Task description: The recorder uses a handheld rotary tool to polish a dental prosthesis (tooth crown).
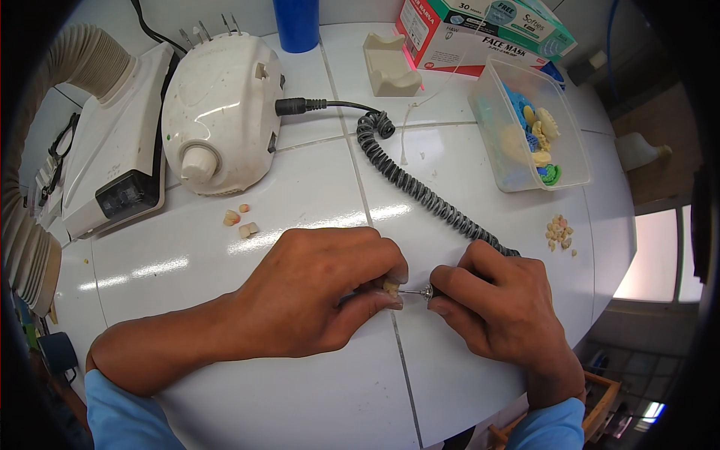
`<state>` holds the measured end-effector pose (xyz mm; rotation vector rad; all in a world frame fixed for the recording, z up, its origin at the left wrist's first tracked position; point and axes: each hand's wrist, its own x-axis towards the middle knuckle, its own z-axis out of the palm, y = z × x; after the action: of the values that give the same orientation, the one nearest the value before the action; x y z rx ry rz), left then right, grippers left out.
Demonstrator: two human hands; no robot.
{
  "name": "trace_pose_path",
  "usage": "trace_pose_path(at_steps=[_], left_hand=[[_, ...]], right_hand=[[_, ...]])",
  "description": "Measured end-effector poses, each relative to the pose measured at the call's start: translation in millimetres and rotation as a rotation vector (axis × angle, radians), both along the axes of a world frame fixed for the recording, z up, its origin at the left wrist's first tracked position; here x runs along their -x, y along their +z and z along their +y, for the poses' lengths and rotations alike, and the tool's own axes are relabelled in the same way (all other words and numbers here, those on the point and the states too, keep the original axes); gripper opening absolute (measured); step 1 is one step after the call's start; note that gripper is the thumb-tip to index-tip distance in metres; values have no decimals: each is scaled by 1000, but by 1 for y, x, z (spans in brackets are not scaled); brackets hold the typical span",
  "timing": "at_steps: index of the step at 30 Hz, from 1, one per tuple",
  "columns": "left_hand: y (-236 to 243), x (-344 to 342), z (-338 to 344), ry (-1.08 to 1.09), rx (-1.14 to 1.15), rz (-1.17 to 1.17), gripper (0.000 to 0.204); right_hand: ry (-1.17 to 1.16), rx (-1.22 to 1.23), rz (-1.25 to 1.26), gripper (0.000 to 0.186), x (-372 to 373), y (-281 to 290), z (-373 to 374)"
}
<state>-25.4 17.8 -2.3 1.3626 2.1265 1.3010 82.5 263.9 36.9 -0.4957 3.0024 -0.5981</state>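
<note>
Near the middle of the white table, my left hand pinches a small yellowish tooth-like piece between thumb and fingertips. My right hand is closed around a rotary handpiece, most of which the fingers hide. From its metal nose a thin shank points left and meets the small piece or ends right beside it; I cannot tell which. A coiled black cord runs from behind my right hand up to the white control unit with a round knob.
Small tooth-coloured pieces lie at left and in a pile at right. A clear plastic tub holds yellow, blue and green pieces. Behind are a cream cradle, a cardboard box and a blue cup. A hosed white machine stands left.
</note>
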Motion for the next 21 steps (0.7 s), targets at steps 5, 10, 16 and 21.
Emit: trace_pose_path(at_steps=[5,10,16,21], left_hand=[[1,0,0,-2,3,-6,24],[0,0,0,-5,-9,-1,24],[-2,-1,1,-6,-8,37,25],[-3,0,1,0,-24,20,25]], right_hand=[[7,3,0,17,0,1,0],[-8,-5,2,17,-1,0,0],[14,-3,-6,17,0,1,0],[0,-1,1,17,0,0,0]])
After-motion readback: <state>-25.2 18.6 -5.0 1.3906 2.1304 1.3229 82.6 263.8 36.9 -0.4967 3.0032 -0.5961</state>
